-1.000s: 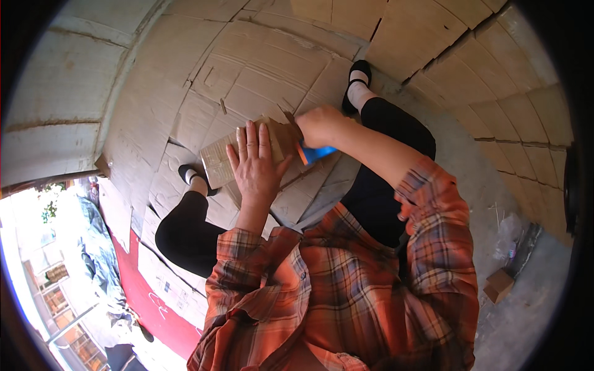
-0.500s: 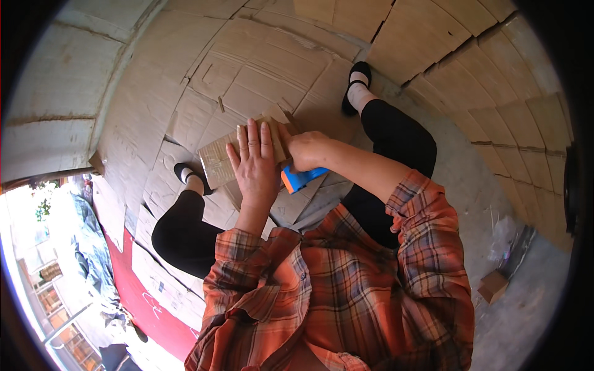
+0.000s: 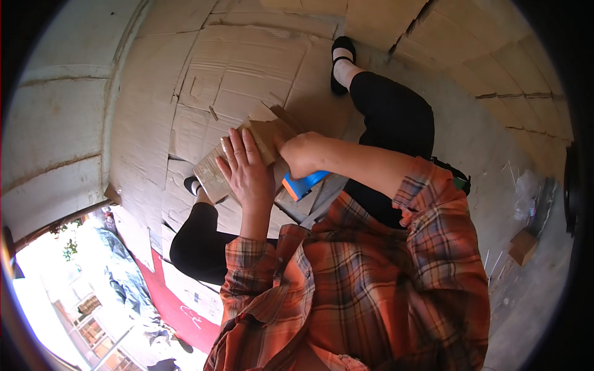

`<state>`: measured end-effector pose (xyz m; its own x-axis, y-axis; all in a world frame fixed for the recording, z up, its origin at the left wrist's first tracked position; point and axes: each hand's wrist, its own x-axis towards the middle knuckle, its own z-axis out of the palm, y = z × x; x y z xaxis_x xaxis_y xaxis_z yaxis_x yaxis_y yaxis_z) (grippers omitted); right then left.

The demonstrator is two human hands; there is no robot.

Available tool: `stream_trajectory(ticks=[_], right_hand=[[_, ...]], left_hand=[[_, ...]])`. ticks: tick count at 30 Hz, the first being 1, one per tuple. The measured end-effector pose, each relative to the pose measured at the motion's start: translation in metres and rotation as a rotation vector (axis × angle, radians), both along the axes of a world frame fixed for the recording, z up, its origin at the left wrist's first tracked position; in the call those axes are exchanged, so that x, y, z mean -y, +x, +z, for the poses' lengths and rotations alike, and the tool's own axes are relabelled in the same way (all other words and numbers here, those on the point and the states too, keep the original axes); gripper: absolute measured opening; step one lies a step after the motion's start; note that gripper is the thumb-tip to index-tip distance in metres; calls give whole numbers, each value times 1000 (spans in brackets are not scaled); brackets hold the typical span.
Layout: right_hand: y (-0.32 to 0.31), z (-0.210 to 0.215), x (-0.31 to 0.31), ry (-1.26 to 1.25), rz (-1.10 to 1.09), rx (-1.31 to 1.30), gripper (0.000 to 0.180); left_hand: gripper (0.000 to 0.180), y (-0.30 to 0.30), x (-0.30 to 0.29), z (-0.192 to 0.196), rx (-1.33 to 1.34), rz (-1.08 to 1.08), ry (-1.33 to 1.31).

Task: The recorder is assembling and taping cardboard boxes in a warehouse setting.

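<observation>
A small brown cardboard box [image 3: 210, 177] lies between my legs, with glossy clear tape showing on its near left side. My left hand [image 3: 249, 176] rests flat on the box, its fingers stretched out and slightly apart. At the box's right end, where flaps [image 3: 262, 112] stand up, my right hand [image 3: 301, 154] is curled with its fingertips against the cardboard. From under that hand juts a blue tape dispenser [image 3: 307, 183] with an orange edge. The right palm and most of its fingers are hidden, but the dispenser appears to be in its grip.
Flattened cardboard sheets [image 3: 247, 62] cover the floor. Stacked cardboard [image 3: 495, 68] rises at the upper right. A small brown carton piece [image 3: 523, 246] and a clear plastic bag [image 3: 528, 188] lie on the right. A red sheet [image 3: 185, 303] is at the lower left, beside a bright opening.
The whole view has shifted and turned slightly. Both hands stay at the box, and a wider gap shows between the flaps near my right hand. The tape dispenser has tilted a little.
</observation>
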<state>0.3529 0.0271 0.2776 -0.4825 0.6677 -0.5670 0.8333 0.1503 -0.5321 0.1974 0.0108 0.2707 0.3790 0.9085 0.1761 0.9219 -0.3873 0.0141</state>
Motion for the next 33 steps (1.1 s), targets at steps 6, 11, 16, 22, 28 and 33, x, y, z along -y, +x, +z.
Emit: stream_trajectory(ticks=[6,11,16,22,28,33], right_hand=[[-3,1,16,112,-27,-78,81],[4,16,8,119,-45,-43,64],[-1,17,2,128,-85,-84,72],[-4,-5,14,262,-131,-34,90],[-14,28,37,422,-67,7,87],[-11,19,40,538,-55,78,86]], left_hand=[[76,0,1,3,-16,5,32],[77,-3,1,3,-12,14,-40],[75,-1,2,1,59,14,-24],[65,-4,2,3,13,14,-29],[54,-8,-4,-4,80,19,51],[81,-18,-3,10,119,24,-50]])
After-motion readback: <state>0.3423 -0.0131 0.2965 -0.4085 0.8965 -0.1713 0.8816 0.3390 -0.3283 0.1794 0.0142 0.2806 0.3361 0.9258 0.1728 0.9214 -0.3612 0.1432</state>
